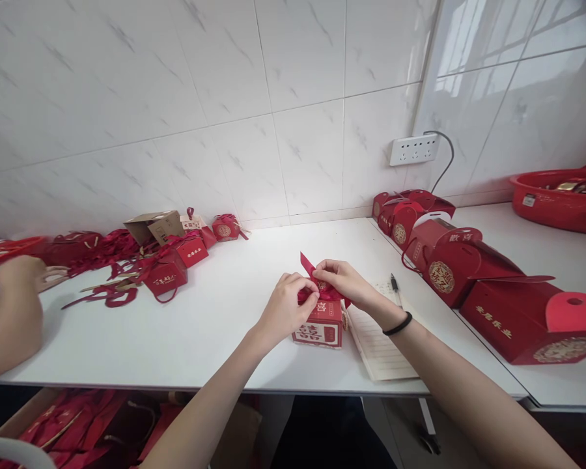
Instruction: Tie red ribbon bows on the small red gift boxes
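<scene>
A small red gift box (pixel 318 332) with a white printed front stands on the white table (pixel 254 312) before me. Red ribbon (pixel 307 262) lies across its top, one end sticking up to the left. My left hand (pixel 289 301) is closed at the box's upper left, thumb and forefinger pinching the ribbon. My right hand (pixel 339 279) pinches the ribbon from the right, just behind the upright end. How the ribbon is looped is partly hidden by my fingers. A lined notebook (pixel 378 339) lies right of the box, with a black pen (pixel 394 284) at its top.
Larger red gift boxes (pixel 512 319) line the right side, and a red basin (pixel 557 202) stands behind them. At left are small red boxes (pixel 166 273), loose ribbons (pixel 120 293) and a co-worker's arm (pixel 14 319). A power strip (pixel 413 150) hangs on the wall.
</scene>
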Action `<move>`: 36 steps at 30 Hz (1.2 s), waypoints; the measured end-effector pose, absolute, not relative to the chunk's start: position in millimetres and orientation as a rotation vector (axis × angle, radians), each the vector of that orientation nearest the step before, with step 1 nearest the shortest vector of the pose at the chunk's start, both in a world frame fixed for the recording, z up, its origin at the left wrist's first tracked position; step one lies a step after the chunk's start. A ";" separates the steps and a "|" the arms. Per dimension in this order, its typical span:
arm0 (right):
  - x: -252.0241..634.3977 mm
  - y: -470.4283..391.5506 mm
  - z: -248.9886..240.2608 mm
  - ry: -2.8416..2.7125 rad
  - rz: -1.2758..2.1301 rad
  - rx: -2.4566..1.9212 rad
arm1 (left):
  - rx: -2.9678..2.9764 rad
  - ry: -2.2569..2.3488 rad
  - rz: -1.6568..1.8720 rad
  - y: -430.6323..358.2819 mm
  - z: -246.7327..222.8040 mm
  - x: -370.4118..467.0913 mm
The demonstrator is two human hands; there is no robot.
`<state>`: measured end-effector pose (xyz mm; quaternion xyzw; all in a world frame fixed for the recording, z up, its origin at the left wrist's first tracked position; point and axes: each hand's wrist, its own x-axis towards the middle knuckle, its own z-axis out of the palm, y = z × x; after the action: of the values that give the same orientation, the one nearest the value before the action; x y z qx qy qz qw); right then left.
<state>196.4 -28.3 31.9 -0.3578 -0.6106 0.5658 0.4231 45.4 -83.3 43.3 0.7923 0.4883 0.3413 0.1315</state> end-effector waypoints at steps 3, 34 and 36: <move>197.2 -27.4 31.5 -1.422 1.500 -0.879 | 2.296 1.411 0.985 -83.6 44.3 45.9; 239.1 -12.0 47.1 -1.785 1.429 -0.996 | 2.263 1.391 0.948 -84.6 45.6 45.3; 233.3 -14.0 45.6 -1.710 1.449 -0.938 | 2.265 1.387 0.948 -84.1 44.8 45.1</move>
<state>233.3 -14.0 45.6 -0.3618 -0.6598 0.5591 0.3482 45.1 -84.1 44.8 0.7927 0.4856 0.3319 0.1601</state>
